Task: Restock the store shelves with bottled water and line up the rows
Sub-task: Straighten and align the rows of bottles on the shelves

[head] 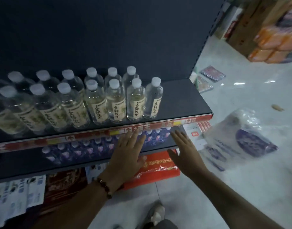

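Top shelf looks mostly done: two rows of bottles run to near its right end, front row along the front edge, but the right corner is bare. Lower shelf has purple-label bottles at the back, front edge empty. Left hand and right hand are both spread flat, holding nothing, just in front of that shelf's right end. Torn pack lies on the floor.

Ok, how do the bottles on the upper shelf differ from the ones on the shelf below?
The upper-shelf bottles are clear with pale cream labels; the lower-shelf bottles look blue-purple. The upper ones stand in full view near the front edge; the lower ones sit partly hidden under the shelf above, behind the left hand and right hand. Both have white caps and stand upright in rows.
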`<control>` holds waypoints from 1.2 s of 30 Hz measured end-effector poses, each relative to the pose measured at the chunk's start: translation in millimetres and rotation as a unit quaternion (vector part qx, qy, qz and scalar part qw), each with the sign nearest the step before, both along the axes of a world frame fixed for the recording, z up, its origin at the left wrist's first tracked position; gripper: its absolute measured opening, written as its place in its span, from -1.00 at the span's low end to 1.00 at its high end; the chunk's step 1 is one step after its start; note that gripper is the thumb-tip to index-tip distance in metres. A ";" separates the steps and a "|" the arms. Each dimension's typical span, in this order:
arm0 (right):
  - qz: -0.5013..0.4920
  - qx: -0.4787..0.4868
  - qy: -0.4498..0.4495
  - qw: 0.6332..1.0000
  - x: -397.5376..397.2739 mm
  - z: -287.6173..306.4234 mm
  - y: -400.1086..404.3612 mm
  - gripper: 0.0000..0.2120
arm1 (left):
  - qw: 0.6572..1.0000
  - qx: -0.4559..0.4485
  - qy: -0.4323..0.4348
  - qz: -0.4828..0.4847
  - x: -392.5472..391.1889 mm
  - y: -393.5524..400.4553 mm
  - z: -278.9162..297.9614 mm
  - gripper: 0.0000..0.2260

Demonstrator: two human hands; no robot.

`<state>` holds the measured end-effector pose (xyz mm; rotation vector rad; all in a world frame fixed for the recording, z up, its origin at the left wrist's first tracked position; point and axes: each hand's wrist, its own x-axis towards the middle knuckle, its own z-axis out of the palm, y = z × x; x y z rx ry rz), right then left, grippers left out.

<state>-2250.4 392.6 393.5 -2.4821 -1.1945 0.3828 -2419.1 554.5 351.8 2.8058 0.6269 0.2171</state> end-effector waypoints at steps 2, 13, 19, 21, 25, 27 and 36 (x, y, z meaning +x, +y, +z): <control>-0.006 -0.013 0.012 1.000 -2.4 -8.4 -6.2 -0.32 | 1.000 -0.011 0.014 -0.010 6.3 -10.0 -3.0 -0.30; -0.005 -0.011 0.019 1.000 65.9 -116.6 0.4 -0.30 | 0.999 0.040 0.010 -0.030 79.0 -17.2 -102.8 -0.26; -0.038 0.090 0.022 0.995 125.5 -258.4 28.9 -0.22 | 0.986 0.132 -0.099 -0.026 150.7 14.0 -217.6 -0.27; -0.076 0.150 0.051 0.984 146.2 -302.6 39.9 -0.18 | 0.975 0.177 -0.133 -0.029 172.8 30.1 -246.0 -0.27; -0.110 0.248 0.154 0.950 173.2 -371.1 64.2 -0.16 | 0.954 0.248 -0.165 -0.022 204.2 53.8 -282.4 -0.27; -0.094 0.276 0.175 0.940 183.4 -395.5 76.9 -0.32 | 0.952 0.266 -0.151 -0.014 216.2 62.8 -293.9 -0.23; -0.141 0.319 0.114 0.930 200.3 -449.0 106.7 -0.55 | 0.959 0.217 -0.180 0.022 231.8 69.7 -316.2 -0.16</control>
